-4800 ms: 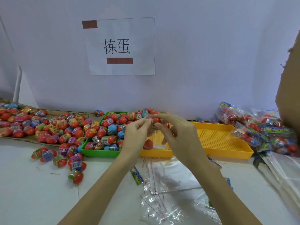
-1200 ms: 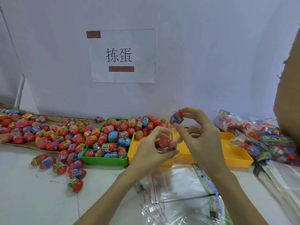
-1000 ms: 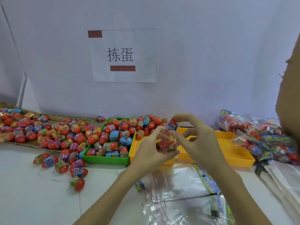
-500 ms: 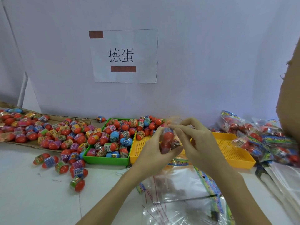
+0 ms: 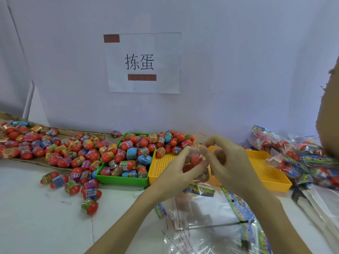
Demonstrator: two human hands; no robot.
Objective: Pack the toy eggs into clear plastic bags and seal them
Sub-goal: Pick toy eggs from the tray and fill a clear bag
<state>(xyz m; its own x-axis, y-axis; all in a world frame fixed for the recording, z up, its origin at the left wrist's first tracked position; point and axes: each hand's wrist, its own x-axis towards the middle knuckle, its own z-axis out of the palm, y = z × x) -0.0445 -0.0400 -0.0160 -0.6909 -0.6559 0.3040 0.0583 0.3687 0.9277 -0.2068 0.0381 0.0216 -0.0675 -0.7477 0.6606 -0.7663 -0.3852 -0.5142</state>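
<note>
My left hand [image 5: 176,173] grips a small clear plastic bag [image 5: 195,162] with red toy eggs inside, held above the yellow tray [image 5: 264,173]. My right hand [image 5: 227,162] is just right of it and pinches the bag's top edge between thumb and fingertips. Loose toy eggs fill the green tray [image 5: 124,180] and spread over the cardboard sheet [image 5: 36,160] to the left. A few more eggs [image 5: 89,206] lie on the white table in front of it.
Empty clear bags [image 5: 205,213] with printed header strips lie on the table below my hands. Packed bags of eggs [image 5: 293,154] are heaped at the right beside a brown cardboard edge [image 5: 330,114]. A paper sign [image 5: 143,63] hangs on the white wall behind.
My right hand brought an egg down from above and put it into the bag held by my left hand. Now its fingers pinch the bag's top edge.
</note>
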